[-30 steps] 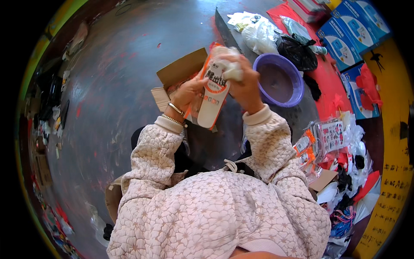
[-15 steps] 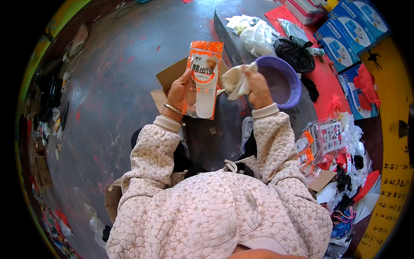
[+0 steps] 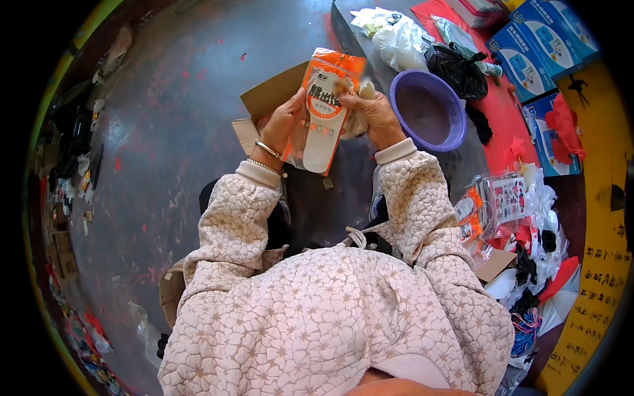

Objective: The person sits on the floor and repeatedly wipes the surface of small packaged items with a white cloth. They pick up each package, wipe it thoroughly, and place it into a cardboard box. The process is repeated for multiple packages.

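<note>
I hold an orange and white flat packet [image 3: 325, 111] upright in front of me. My left hand [image 3: 281, 125] grips its left edge, with bracelets on the wrist. My right hand [image 3: 375, 113] holds a crumpled whitish cloth [image 3: 360, 119] and touches the packet's right edge near the top. Behind the packet an open brown cardboard box [image 3: 272, 99] lies on the grey floor. Both forearms wear a quilted pale pink jacket.
A purple plastic basin [image 3: 428, 109] stands just right of my right hand. Beyond it lie white plastic bags [image 3: 396, 36], a black bag [image 3: 459, 69] and blue boxes [image 3: 528, 56]. More packets and bags [image 3: 502, 204] are piled at my right. Clutter lines the left floor edge.
A second ago my right hand pressed the cloth on the packet's top. It swung away toward the basin, then came back to the packet's right edge. The packet stands more upright now.
</note>
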`<state>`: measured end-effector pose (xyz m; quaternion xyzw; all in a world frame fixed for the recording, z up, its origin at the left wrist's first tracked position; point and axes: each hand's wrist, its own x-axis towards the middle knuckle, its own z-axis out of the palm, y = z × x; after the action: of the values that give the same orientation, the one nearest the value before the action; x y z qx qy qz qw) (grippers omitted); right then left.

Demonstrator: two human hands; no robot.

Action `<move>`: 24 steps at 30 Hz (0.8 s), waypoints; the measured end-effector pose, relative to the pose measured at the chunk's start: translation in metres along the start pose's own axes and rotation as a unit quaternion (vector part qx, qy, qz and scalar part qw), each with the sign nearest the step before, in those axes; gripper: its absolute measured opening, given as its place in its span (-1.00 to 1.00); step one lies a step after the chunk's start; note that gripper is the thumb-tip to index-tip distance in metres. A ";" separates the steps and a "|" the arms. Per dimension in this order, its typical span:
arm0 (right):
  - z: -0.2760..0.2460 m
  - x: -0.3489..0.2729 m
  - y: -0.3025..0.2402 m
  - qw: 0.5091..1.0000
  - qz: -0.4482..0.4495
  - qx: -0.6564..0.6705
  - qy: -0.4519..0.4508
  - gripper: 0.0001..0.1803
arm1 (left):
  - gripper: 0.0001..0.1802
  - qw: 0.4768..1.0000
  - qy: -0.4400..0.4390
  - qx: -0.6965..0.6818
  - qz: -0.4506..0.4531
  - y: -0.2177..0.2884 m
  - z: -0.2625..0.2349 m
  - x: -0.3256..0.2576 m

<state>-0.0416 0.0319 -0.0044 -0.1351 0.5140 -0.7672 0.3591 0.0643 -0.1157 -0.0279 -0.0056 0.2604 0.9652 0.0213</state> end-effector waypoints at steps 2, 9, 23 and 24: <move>0.002 -0.002 -0.004 0.996 -0.013 -0.080 0.029 -0.71 | -0.54 1.000 0.010 0.013 0.021 0.000 0.001 0.000; -0.018 0.007 -0.002 0.988 -0.045 0.100 0.112 -0.75 | -0.58 0.997 0.010 0.063 -0.037 0.004 0.004 -0.001; -0.047 0.006 -0.034 0.936 -0.171 0.185 0.247 -0.74 | -0.51 0.986 0.150 0.079 0.013 -0.004 -0.015 0.006; -0.045 0.007 -0.033 0.937 -0.164 0.204 0.231 -0.75 | -0.49 0.993 0.102 0.060 -0.001 -0.011 -0.009 0.008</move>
<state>-0.0861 0.0653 0.0035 0.0393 0.3862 -0.9138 0.1195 0.0571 -0.1102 -0.0417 -0.1032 0.3185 0.9423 -0.0046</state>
